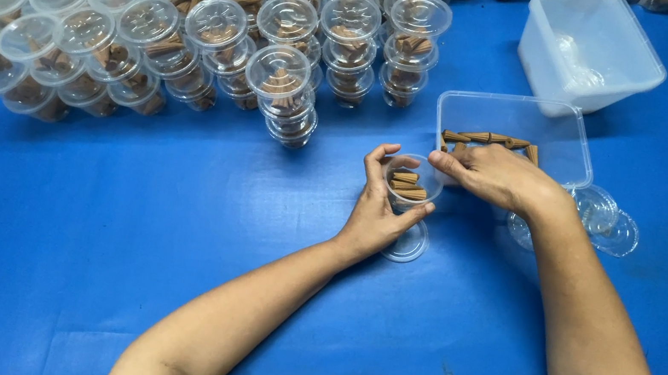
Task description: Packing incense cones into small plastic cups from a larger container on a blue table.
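My left hand [376, 210] grips a small clear plastic cup [412, 182], tilted toward me, with a few brown cone-shaped sticks inside. My right hand [494, 176] rests at the cup's rim, fingertips pinched together at its right edge; whether they hold a stick is hidden. Just behind the right hand, a shallow clear tray [523, 122] holds loose brown sticks [486, 139] along its near side. A clear round lid [408, 245] lies on the blue table [131, 229] under the cup.
Several stacks of lidded clear cups [280, 77] filled with brown sticks crowd the far left of the table. An empty clear rectangular tub [589, 45] stands at the far right. Loose clear lids [609, 219] lie right of my right wrist.
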